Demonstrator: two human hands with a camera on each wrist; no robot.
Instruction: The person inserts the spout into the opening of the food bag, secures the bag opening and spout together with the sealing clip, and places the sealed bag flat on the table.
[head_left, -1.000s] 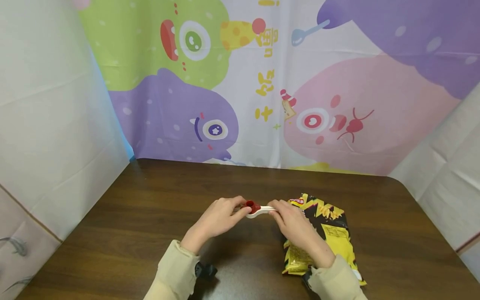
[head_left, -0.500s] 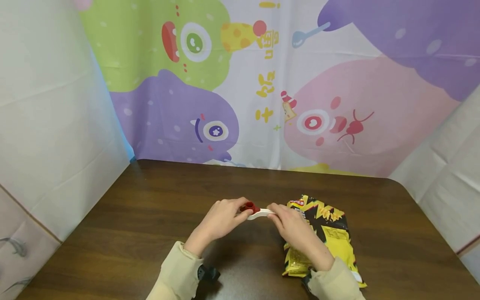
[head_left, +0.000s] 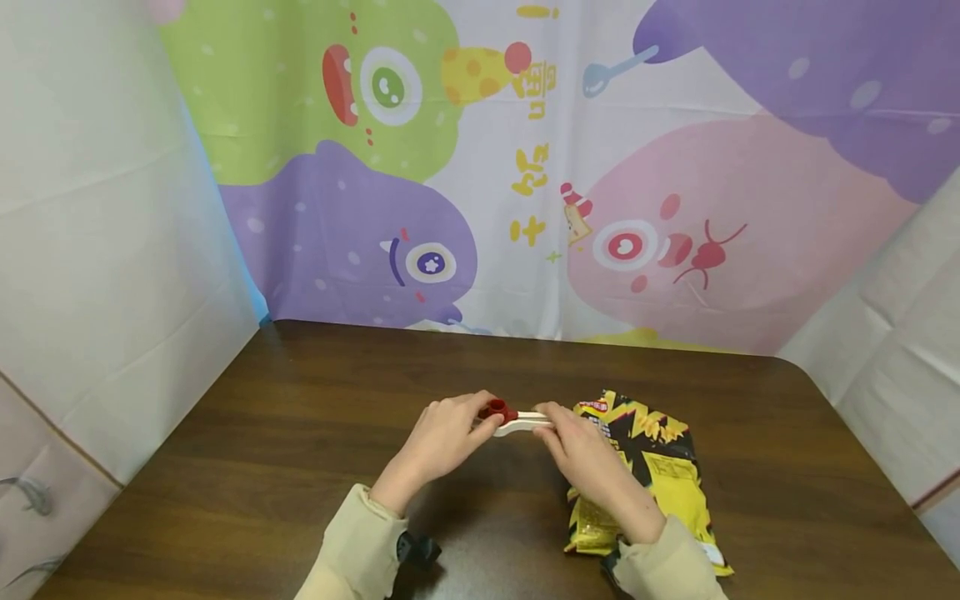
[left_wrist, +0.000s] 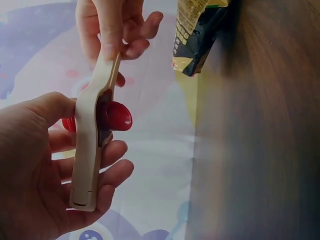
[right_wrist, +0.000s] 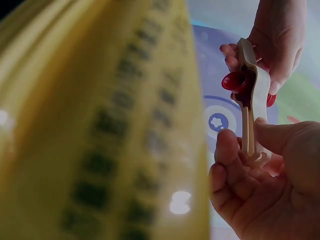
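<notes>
A cream-white bag clip (head_left: 527, 425) with a red spout (head_left: 498, 408) is held up above the table between both hands. My left hand (head_left: 444, 435) grips its left end, the thumb by the red part and the fingers behind. At the other end, my right hand (head_left: 588, 450) pinches the clip between thumb and fingers. Seen from the right wrist, the clip (right_wrist: 261, 97) shows two long bars with a narrow slit between them. Its flared red spout (left_wrist: 118, 116) juts out sideways in the left wrist view.
A yellow and black snack bag (head_left: 675, 492) lies on the brown table (head_left: 300, 433), partly beneath my right forearm. It fills the left side of the right wrist view. A cartoon-printed cloth (head_left: 517, 275) hangs at the back, with pale cloths at both sides.
The clip has tilted slightly in the fingers, and the slit between its bars shows more than half a second ago. Both hands have hardly shifted. The snack bag lies as before.
</notes>
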